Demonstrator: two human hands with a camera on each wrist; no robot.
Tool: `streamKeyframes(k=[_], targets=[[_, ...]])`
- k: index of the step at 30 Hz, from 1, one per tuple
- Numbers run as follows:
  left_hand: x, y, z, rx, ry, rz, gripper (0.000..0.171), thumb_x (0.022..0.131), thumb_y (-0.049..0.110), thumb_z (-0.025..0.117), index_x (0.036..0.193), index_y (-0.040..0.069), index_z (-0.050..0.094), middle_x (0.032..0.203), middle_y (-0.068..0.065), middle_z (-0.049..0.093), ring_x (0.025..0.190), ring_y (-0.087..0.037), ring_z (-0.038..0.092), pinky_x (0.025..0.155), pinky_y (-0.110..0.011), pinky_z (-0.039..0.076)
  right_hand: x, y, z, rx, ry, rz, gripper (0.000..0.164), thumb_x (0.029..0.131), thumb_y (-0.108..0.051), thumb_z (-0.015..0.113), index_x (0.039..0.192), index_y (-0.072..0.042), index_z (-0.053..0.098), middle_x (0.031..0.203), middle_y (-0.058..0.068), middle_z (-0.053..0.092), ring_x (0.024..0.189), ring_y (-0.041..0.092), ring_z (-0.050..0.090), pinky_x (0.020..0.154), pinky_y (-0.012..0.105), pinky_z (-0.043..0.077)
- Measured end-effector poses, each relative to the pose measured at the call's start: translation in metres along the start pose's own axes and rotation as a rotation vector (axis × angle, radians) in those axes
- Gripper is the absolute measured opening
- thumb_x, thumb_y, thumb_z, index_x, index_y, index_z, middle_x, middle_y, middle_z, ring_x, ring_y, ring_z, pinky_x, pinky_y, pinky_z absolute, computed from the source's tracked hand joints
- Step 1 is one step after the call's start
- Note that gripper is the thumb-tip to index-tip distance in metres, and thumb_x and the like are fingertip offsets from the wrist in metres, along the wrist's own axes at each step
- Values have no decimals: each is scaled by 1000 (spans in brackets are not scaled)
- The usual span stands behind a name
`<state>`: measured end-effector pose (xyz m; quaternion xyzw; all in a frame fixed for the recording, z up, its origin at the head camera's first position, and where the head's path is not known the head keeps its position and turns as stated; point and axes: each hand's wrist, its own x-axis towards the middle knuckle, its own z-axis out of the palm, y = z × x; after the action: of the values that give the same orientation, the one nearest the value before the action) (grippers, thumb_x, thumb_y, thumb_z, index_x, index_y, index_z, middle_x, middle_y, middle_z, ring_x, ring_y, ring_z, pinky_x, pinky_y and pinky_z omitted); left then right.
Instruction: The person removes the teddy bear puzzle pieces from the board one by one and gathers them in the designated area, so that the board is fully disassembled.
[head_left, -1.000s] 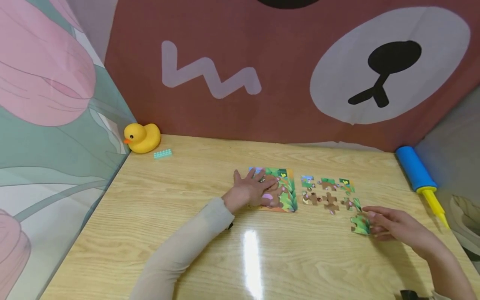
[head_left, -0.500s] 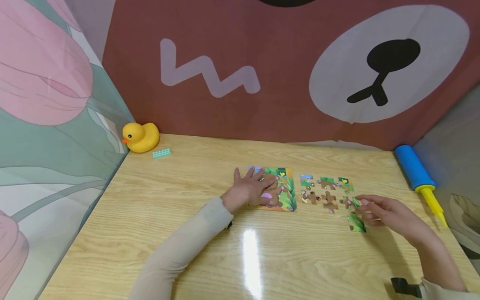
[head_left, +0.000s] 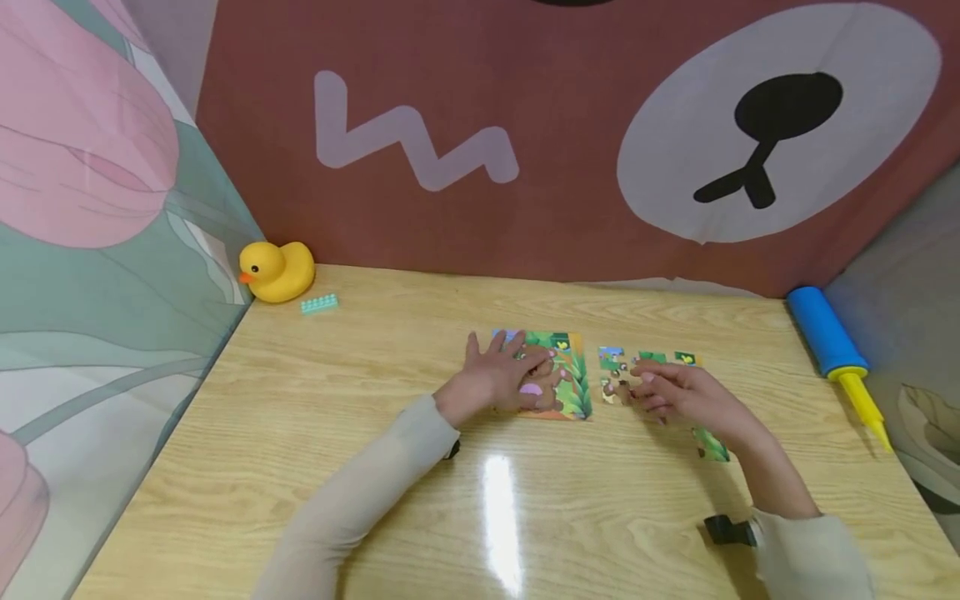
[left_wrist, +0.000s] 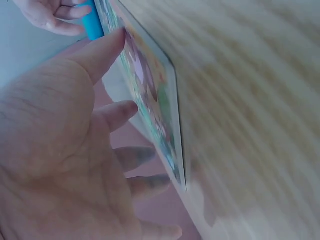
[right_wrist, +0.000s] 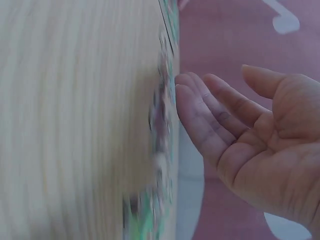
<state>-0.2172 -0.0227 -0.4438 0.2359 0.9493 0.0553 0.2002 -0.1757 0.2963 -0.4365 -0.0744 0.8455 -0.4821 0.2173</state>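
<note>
My left hand (head_left: 491,383) lies with spread fingers over the left part of a picture board (head_left: 579,387) showing a brown animal among green leaves. In the left wrist view, the fingers (left_wrist: 120,112) reach over that board (left_wrist: 172,120), which has a pale edge. My right hand (head_left: 693,400) hovers above the loose jigsaw pieces (head_left: 611,353) to the right, partly covering them. Its fingers (right_wrist: 192,107) are loosely bent, holding nothing, in the right wrist view. A green corner piece (head_left: 712,446) shows below the right wrist.
A yellow rubber duck (head_left: 279,273) stands at the back left, beside a mint toy brick (head_left: 319,304). A blue and yellow hand pump (head_left: 828,333) lies along the right edge of the wooden table (head_left: 405,333). A printed fabric wall (head_left: 555,208) rises behind.
My right hand has moved left from the green corner piece, across the right-hand pieces, to the middle of the group. The left hand stays on the picture board.
</note>
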Motion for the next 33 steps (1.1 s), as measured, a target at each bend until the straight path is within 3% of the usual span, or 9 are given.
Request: streamKeyframes(k=[3, 8, 16, 26, 33], targets=[[-4, -6, 0, 25, 12, -4, 78, 95, 63, 58, 160, 47, 19, 173, -2, 6, 160, -31, 6, 123, -70, 4, 12, -5, 13, -15, -1, -6, 53, 109, -32, 47, 149, 3, 46, 137, 28, 59, 89, 13, 64, 62, 32, 53], [-11, -19, -2, 45, 0, -19, 82, 93, 64, 60, 161, 43, 19, 173, -3, 6, 160, -32, 4, 124, -67, 4, 26, -13, 32, 36, -38, -26, 46, 110, -21, 46, 145, 8, 48, 124, 26, 65, 91, 11, 63, 74, 28, 59], [-17, -36, -7, -6, -88, 18, 82, 95, 64, 57, 162, 43, 13, 173, -1, -1, 160, -31, 0, 125, -65, 2, 53, -28, 57, 56, -80, -51, 41, 109, -18, 47, 140, 8, 54, 120, 24, 68, 93, 16, 64, 78, 28, 59], [-16, -40, -7, -30, -115, -27, 84, 92, 68, 57, 160, 48, 12, 173, 2, -7, 160, -32, -1, 125, -64, 5, 68, -44, 69, -21, -108, -35, 48, 109, -28, 48, 145, 2, 52, 130, 23, 68, 99, 25, 71, 85, 36, 62], [-17, -36, -7, -59, -114, -57, 84, 92, 65, 61, 160, 47, 14, 173, 3, -6, 160, -31, -1, 125, -64, 7, 71, -42, 75, -18, -65, -31, 42, 108, -24, 51, 141, 1, 58, 125, 21, 70, 95, 21, 64, 77, 28, 57]])
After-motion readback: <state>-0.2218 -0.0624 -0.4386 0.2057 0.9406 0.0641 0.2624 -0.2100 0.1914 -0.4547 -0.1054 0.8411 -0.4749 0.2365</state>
